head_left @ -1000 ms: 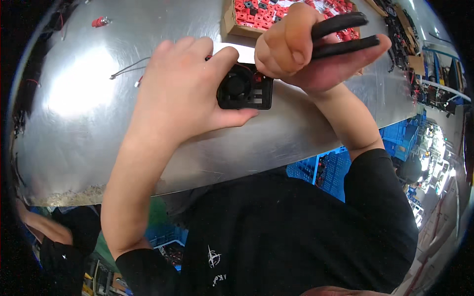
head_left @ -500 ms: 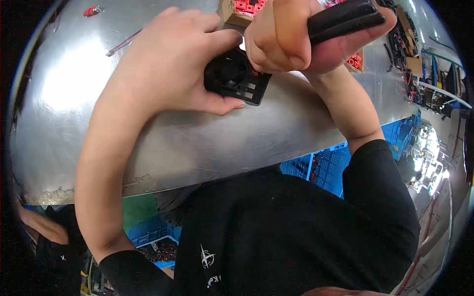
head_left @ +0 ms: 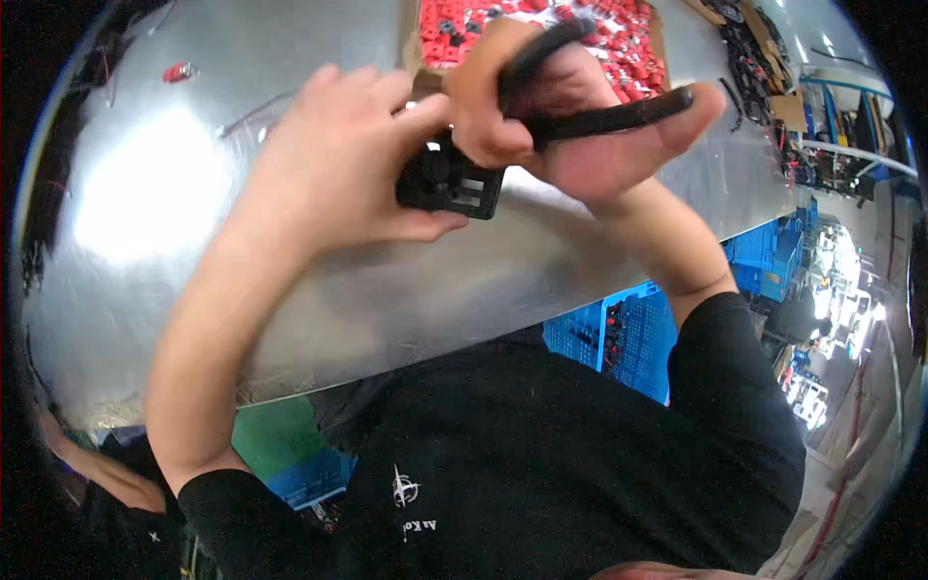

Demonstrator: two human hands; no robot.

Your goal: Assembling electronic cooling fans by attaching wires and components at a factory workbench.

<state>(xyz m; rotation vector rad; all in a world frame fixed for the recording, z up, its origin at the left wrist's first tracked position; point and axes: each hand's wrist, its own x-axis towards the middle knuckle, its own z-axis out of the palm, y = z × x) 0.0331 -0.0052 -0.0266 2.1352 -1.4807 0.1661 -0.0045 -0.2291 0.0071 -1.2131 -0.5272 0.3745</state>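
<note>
At twelve o'clock, my left grip [head_left: 353,145] curls around the black fan box [head_left: 447,180]; my right grip [head_left: 590,166] holds pliers [head_left: 619,117], handles spread. If the box twists, I think they may scratch it.

2 black handles [head_left: 619,118] spread apart (nearly together 0.5 s ago), cardboard box [head_left: 411,43] showing more
</note>
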